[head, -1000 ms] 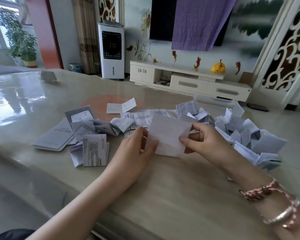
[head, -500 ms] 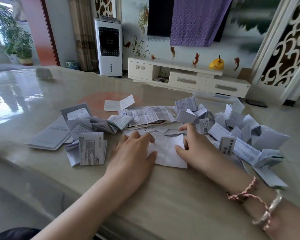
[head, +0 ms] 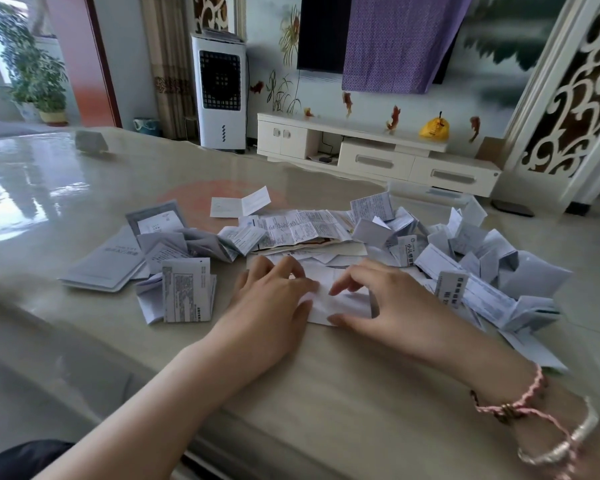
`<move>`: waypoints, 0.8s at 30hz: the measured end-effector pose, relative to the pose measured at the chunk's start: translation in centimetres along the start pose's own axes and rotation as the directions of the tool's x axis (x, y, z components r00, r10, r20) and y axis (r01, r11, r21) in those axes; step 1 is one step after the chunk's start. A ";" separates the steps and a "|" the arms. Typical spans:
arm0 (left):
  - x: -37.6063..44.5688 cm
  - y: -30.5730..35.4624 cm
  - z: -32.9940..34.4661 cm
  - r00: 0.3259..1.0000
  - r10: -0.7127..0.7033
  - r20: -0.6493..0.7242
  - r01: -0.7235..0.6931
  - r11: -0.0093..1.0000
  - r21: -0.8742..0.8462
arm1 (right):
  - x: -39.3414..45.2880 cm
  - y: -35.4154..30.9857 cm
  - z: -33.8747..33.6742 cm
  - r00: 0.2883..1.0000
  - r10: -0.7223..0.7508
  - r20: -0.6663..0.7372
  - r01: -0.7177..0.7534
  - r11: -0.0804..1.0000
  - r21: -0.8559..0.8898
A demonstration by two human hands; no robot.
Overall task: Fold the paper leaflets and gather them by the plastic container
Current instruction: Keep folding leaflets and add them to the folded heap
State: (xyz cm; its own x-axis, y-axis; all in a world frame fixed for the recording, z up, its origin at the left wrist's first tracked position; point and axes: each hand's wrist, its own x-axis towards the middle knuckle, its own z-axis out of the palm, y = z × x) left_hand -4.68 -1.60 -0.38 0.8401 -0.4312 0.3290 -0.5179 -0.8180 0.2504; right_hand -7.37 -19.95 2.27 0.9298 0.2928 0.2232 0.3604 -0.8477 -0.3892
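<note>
A white leaflet lies flat on the beige table, partly folded. My left hand rests on its left end, fingers bent down onto the paper. My right hand presses its right part with arched fingertips, the thumb at the near edge. Folded leaflets are heaped to the right, in front of a clear plastic container at the back right. Unfolded printed leaflets lie just behind my hands.
Grey booklets and a folded printed sheet lie at the left. A small open card sits further back. The table's near edge runs below my forearms. A small grey object stands far left on the glossy top.
The leaflet was held up between both hands a second ago; it now lies on the table and both hands press it, the right hand's fingers having shifted toward the middle.
</note>
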 end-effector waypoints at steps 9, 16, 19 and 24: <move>0.5 -0.7 -0.4 0.998 0.065 -0.013 -0.066 0.989 -0.129 | -0.9 -0.7 -0.9 0.995 -0.065 0.070 0.076 0.985 -0.157; 1.0 -0.9 -0.5 0.999 0.047 0.003 -0.046 0.987 -0.153 | -0.3 0.2 -0.9 0.999 0.029 -0.013 -0.029 0.999 -0.029; 1.6 -0.8 -0.1 0.997 0.010 -0.073 -0.023 0.985 -0.172 | 0.1 0.5 -0.9 0.990 0.113 -0.082 -0.112 0.994 0.015; 2.2 -0.9 0.1 0.990 -0.072 -0.119 0.047 0.978 -0.201 | 0.6 1.5 -0.6 0.964 0.236 -0.121 -0.213 0.961 0.176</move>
State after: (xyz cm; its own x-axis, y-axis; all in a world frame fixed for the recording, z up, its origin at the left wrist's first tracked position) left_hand -2.36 -1.80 0.05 0.8502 -0.3223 0.4163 -0.4993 -0.7442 0.4437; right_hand -6.28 -21.32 2.36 0.9724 0.0291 0.2317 0.1618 -0.7991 -0.5789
